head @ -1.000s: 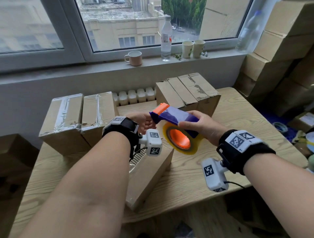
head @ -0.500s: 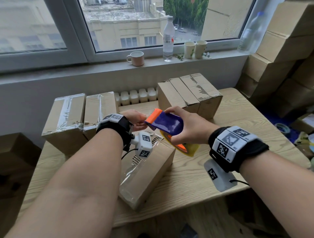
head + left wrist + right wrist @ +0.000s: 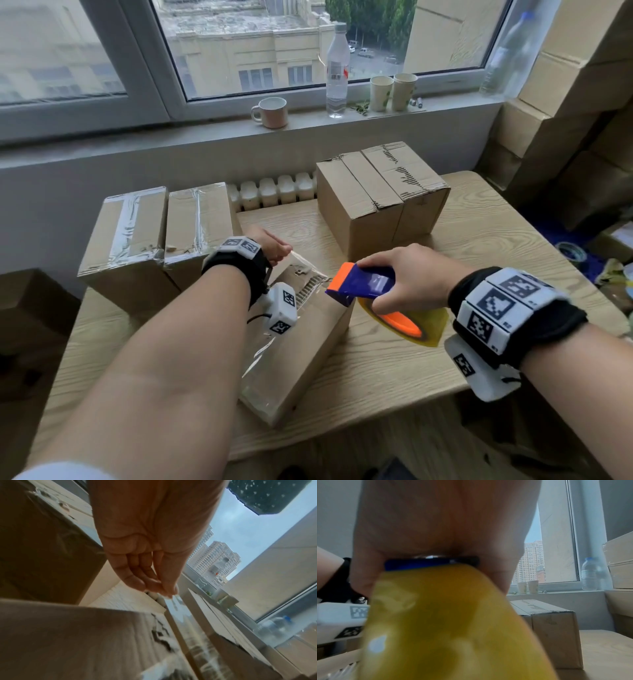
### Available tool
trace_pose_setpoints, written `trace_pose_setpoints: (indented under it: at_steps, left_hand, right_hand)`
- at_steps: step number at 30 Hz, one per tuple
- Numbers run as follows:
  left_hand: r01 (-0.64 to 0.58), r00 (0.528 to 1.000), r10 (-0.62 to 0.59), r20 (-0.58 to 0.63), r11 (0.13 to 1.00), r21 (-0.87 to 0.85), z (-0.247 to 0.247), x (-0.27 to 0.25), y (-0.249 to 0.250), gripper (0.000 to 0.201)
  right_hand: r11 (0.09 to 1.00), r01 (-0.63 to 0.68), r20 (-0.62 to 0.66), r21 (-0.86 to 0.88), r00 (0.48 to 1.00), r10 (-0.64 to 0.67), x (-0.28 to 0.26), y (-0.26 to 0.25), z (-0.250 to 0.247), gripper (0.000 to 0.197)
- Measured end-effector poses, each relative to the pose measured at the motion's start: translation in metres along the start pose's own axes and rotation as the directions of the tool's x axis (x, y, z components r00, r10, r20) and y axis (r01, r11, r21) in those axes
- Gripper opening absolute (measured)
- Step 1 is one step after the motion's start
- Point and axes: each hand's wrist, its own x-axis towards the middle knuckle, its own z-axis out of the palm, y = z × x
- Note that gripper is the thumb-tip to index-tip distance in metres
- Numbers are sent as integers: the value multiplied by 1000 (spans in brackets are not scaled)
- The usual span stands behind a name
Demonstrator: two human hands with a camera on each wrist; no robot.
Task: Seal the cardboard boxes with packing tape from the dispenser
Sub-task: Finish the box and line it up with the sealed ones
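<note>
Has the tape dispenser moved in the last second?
Yes. The tape dispenser in the right hand has moved toward the person and lower, away from the untaped boxes behind it, stretching tape from the left hand.

— What's each hand doing?
— The right hand (image 3: 407, 274) grips the blue-and-orange tape dispenser (image 3: 363, 284) over the near box (image 3: 301, 346); the left hand (image 3: 270, 245) pinches the clear tape end (image 3: 301, 260) at that box's far edge.
— And on the counter (image 3: 479, 240)?
— Two taped boxes (image 3: 161, 229) far left, two untaped boxes (image 3: 380, 195) far right.
</note>
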Motion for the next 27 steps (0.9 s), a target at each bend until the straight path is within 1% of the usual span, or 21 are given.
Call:
trace_pose_setpoints:
  at_steps: [3,6,9,15,19,22,24,27]
  left_hand:
    - [-16,999,19,-41,997,77,7,3,-4,5]
    - [-8,999,11,-46,998,70,11,5,-9,4]
    - [-16,997,22,-68,996,83,15,7,-10,6]
    - [-29,992,38,-120,996,80,18,9,-14,11]
    - [-32,987,43,-153,997,75,22,13,-15,11]
    - [-42,977,56,-207,997,72,26,13,-16,10]
    - [-45,968,69,-242,994,101,27,12,-17,11]
    - [-53,958,94,-272,986,155,29,11,-19,11]
  right_hand:
    - [999,-34,17,-42,999,34,-1,1,-2,83]
    - [996,-46,33,-76,998,49,-2,1,-3,81]
    - [997,-52,38,-62,998,55,-3,1,-4,75]
    - [995,-54,32,-85,998,57,-1,0,-6,78]
    - [994,-66,30,-88,997,69,3,2,-9,80]
    - [994,-61,36,-96,997,65,5,2,-8,74]
    - [993,-60,31,-99,998,63,6,3,-7,70]
    - [992,-54,32,-116,998,58,8,4,-7,69]
